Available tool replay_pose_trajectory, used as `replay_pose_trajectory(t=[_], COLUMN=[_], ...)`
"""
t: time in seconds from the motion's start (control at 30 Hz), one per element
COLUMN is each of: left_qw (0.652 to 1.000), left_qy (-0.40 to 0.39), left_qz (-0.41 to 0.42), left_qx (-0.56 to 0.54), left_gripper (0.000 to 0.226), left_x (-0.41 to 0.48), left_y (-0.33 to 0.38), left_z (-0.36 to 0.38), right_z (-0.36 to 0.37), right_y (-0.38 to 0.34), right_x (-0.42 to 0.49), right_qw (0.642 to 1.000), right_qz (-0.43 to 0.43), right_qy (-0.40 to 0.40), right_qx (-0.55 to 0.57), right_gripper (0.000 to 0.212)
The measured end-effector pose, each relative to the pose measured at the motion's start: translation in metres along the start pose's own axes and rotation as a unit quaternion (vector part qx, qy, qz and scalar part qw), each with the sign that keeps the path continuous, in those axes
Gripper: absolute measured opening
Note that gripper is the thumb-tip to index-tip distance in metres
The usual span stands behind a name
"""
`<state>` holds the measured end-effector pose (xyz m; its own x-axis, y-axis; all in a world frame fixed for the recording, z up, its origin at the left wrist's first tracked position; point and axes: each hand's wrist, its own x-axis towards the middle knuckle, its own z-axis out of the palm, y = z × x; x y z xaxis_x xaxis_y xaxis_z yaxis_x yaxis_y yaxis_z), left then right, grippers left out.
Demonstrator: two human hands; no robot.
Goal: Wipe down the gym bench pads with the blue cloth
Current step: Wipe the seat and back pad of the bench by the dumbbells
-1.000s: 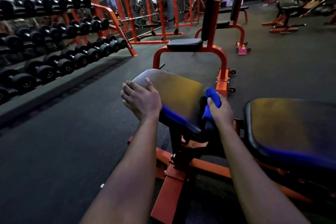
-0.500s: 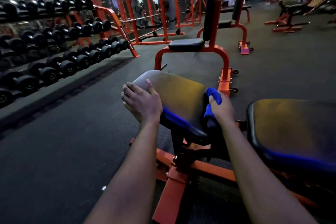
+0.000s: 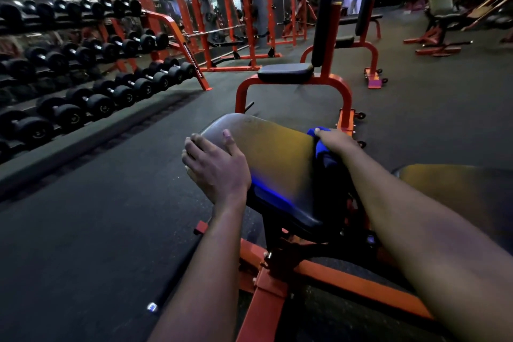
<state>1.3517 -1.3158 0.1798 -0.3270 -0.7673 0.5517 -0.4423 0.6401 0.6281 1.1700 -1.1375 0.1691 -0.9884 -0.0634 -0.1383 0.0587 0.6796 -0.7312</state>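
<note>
My left hand (image 3: 216, 166) grips the left edge of the seat pad (image 3: 274, 153), thumb flat on top and fingers curled over the side, where their tips drop out of sight. My right hand (image 3: 337, 143) clutches the blue cloth (image 3: 322, 148) against the pad's right edge. Only a bunched part of the cloth shows; the rest sinks into shadow under my palm, and those fingers are hidden. A second pad (image 3: 455, 183) to the right is blurred and partly covered by my forearm. The orange frame (image 3: 266, 311) below runs off the bottom edge.
</note>
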Motion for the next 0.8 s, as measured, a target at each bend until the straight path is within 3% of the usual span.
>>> replay_pose_trajectory(t=[0.1,0.27,0.57,0.63,0.73,0.8], left_qw=[1.000,1.000,1.000,1.000,1.000,1.000], left_qy=[-0.002,-0.005,-0.011,-0.005,0.003,0.005], left_qz=[-0.002,0.007,0.000,-0.001,0.000,0.000], left_qx=[0.006,0.002,-0.013,-0.012,-0.013,-0.014], left_gripper=[0.076,0.077,0.070,0.072,0.074,0.073], left_x=[-0.001,0.001,-0.002,-0.002,-0.001,-0.001], left_y=[0.000,-0.001,-0.002,-0.001,0.000,-0.001], left_z=[-0.002,-0.003,-0.007,-0.006,-0.004,-0.003], right_z=[0.006,0.024,0.000,-0.003,0.005,0.020], right_y=[-0.042,-0.083,0.019,0.004,-0.040,-0.076], right_x=[0.001,-0.011,0.008,0.000,0.007,0.004], right_qw=[0.995,0.978,0.998,0.999,0.987,0.978], right_qz=[-0.055,-0.162,-0.046,-0.016,-0.068,-0.112], right_qy=[-0.033,-0.036,-0.014,-0.014,-0.038,-0.048], right_qx=[-0.075,-0.128,-0.031,-0.046,-0.140,-0.172], right_gripper=[0.070,0.056,0.049,0.053,0.076,0.071])
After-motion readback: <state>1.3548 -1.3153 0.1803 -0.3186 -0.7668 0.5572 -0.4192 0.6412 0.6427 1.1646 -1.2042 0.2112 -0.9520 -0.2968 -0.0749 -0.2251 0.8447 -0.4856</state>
